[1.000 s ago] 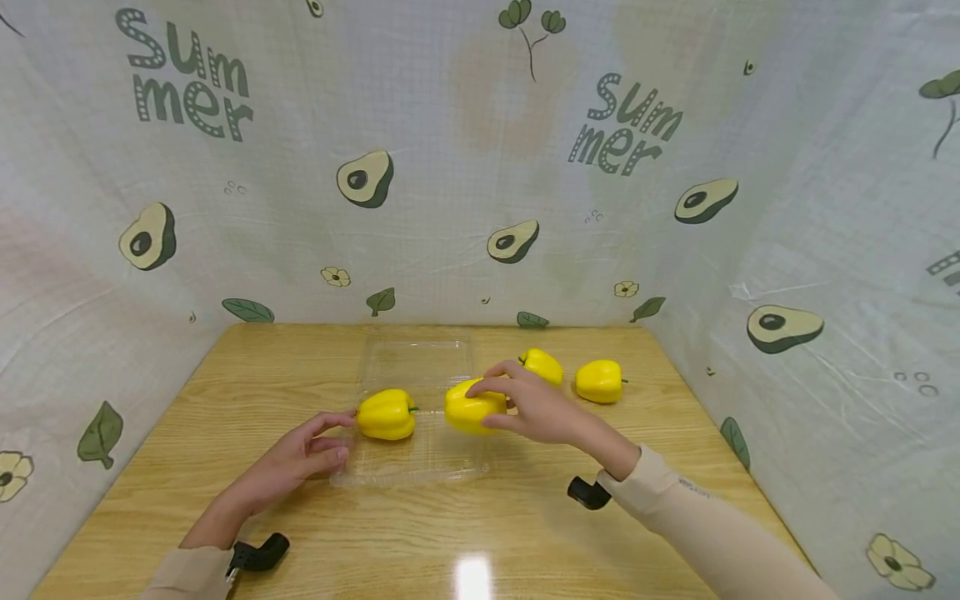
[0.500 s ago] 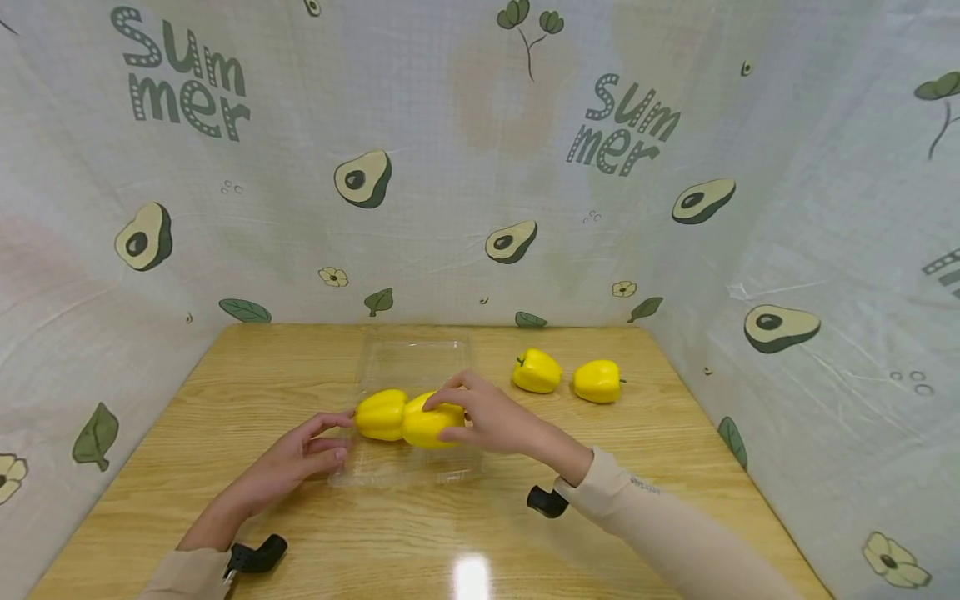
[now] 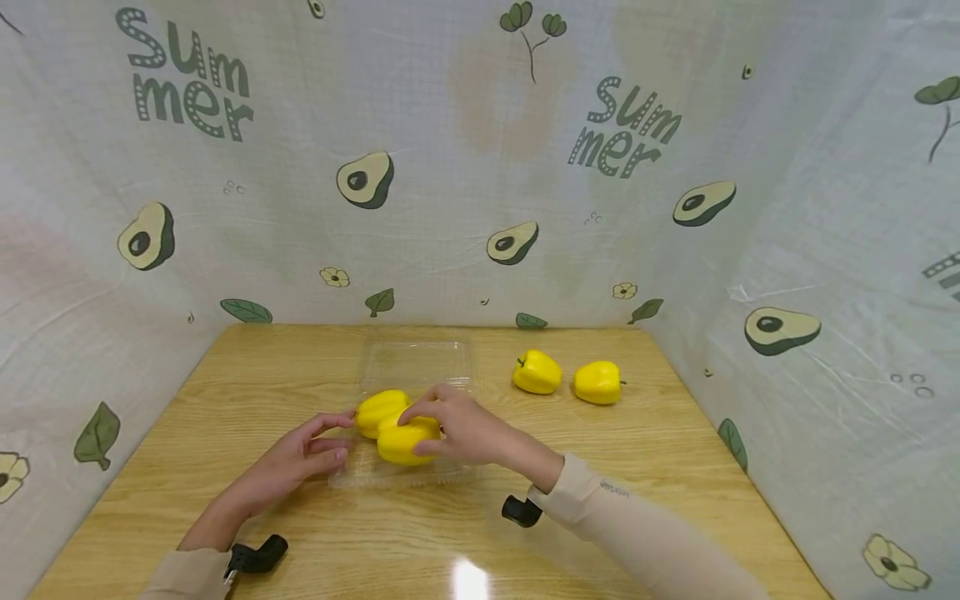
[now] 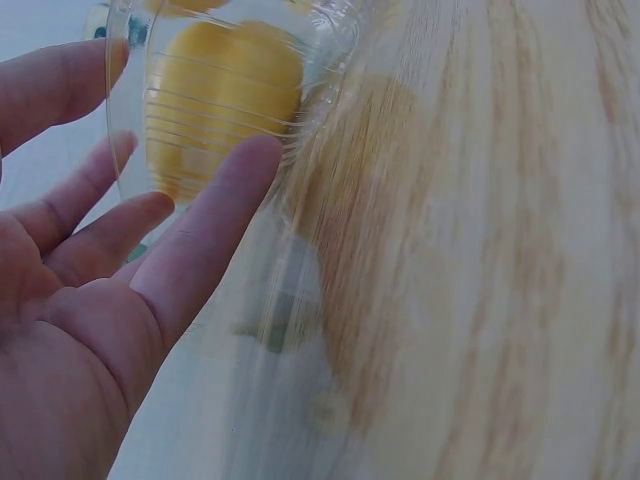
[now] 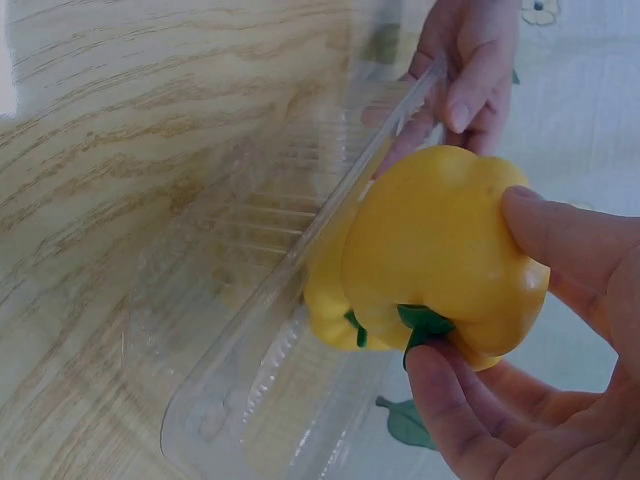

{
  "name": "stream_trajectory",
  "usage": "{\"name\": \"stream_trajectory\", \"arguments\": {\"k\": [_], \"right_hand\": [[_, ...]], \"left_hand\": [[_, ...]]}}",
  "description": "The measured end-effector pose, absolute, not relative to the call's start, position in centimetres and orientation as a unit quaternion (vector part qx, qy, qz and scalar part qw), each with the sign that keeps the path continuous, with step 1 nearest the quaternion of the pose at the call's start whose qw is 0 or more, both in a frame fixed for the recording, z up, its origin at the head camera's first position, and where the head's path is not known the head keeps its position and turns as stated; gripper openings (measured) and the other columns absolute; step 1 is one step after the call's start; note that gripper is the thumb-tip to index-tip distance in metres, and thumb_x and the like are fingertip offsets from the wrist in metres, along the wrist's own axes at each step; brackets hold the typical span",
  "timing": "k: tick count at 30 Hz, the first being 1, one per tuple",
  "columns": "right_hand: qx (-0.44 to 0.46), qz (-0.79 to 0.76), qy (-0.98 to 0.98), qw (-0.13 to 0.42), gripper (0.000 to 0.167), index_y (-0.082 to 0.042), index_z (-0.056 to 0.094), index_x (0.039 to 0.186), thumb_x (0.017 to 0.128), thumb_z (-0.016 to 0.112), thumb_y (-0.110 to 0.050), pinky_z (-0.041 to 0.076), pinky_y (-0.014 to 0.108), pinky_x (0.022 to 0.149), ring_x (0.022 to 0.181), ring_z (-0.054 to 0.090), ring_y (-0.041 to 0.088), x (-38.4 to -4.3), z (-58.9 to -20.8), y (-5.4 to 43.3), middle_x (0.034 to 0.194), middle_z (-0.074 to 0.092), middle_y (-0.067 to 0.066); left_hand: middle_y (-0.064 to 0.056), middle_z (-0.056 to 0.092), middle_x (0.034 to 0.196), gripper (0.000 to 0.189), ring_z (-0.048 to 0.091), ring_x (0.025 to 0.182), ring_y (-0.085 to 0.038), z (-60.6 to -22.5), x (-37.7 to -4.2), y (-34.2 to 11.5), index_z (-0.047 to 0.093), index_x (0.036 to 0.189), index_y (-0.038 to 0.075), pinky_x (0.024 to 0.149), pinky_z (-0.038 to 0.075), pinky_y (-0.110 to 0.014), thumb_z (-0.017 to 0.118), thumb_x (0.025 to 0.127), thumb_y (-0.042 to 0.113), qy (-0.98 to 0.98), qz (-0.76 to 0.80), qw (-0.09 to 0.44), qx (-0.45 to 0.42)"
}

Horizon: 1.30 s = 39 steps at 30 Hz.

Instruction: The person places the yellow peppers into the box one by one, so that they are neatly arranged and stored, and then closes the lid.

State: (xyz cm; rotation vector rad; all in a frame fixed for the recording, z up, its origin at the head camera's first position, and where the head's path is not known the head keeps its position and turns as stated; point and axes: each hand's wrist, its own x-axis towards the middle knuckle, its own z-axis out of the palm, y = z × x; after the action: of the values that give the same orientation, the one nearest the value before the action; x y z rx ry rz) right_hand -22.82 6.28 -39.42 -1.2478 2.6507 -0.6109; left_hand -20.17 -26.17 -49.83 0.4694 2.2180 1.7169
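A clear plastic clamshell box [image 3: 367,473] lies with its lid [image 3: 416,357] folded back. One yellow bell pepper [image 3: 381,408] sits inside, at the box's left wall. My right hand [image 3: 468,429] grips a second yellow bell pepper [image 5: 450,250] over the box, fingers and thumb around its stem end. In the head view that pepper overlaps the first one's front right side. My left hand [image 3: 300,458] is at the box's left side. Its fingers [image 4: 215,230] are extended and touch the clear wall from outside.
Two more yellow bell peppers, a nearer-to-box one [image 3: 537,372] and a farther one [image 3: 598,382], lie right of the box on the wooden table [image 3: 360,550]. A printed cloth [image 3: 450,167] encloses the table at the back and sides.
My right hand has carried its pepper leftward and toward me, from the box's right side to in front of the pepper inside. My left hand has stayed in place.
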Motion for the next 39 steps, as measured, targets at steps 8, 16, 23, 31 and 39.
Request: {"name": "stream_trajectory", "arguments": {"k": [8,16,23,31,39], "right_hand": [[-0.419,-0.202,0.882,0.077,0.036,-0.023,0.071,0.136,0.101,0.077,-0.028,0.048,0.023,0.083,0.105,0.055,0.013,-22.8,-40.2,5.6,0.136,0.059,0.008],[-0.418,-0.198,0.883,0.077,0.035,-0.025,0.071,0.135,0.101,0.077,-0.028,0.050,0.026,0.092,0.116,0.056,0.014,-22.5,-40.9,4.5,0.136,0.059,0.006],[-0.416,-0.199,0.884,0.078,0.035,-0.027,0.072,0.134,0.100,0.078,-0.029,0.050,0.025,0.093,0.116,0.055,0.012,-22.1,-41.4,3.7,0.133,0.058,0.004],[-0.412,-0.201,0.886,0.073,0.035,-0.027,0.072,0.133,0.099,0.079,-0.029,0.049,0.023,0.089,0.113,0.055,0.012,-21.9,-41.9,3.3,0.132,0.058,0.004],[-0.407,-0.208,0.887,0.064,0.036,-0.027,0.073,0.132,0.098,0.081,-0.030,0.048,0.019,0.085,0.105,0.053,0.008,-21.8,-42.6,2.8,0.124,0.055,0.001]], "left_hand": [[-0.023,0.023,0.174,0.048,0.046,0.144,-0.051,-49.8,-20.1,-26.2,0.046,0.152,0.005,0.099,0.057,-0.027,0.063,0.109,0.019,0.771,0.597,0.152,0.162],[-0.022,0.023,0.174,0.050,0.045,0.145,-0.052,-49.7,-20.1,-26.2,0.045,0.153,0.006,0.100,0.057,-0.027,0.063,0.109,0.022,0.770,0.598,0.153,0.163],[-0.023,0.021,0.174,0.049,0.059,0.138,-0.019,-49.7,-20.1,-26.3,0.044,0.154,0.007,0.100,0.057,-0.027,0.062,0.110,0.021,0.766,0.600,0.156,0.171],[-0.023,0.018,0.175,0.049,0.061,0.127,0.003,-49.9,-20.2,-26.3,0.043,0.154,0.005,0.100,0.058,-0.028,0.061,0.110,0.020,0.756,0.609,0.163,0.177],[-0.024,0.017,0.175,0.048,0.062,0.128,-0.001,-49.7,-20.1,-26.3,0.043,0.154,0.006,0.098,0.059,-0.031,0.060,0.111,0.020,0.756,0.609,0.163,0.177]]}}
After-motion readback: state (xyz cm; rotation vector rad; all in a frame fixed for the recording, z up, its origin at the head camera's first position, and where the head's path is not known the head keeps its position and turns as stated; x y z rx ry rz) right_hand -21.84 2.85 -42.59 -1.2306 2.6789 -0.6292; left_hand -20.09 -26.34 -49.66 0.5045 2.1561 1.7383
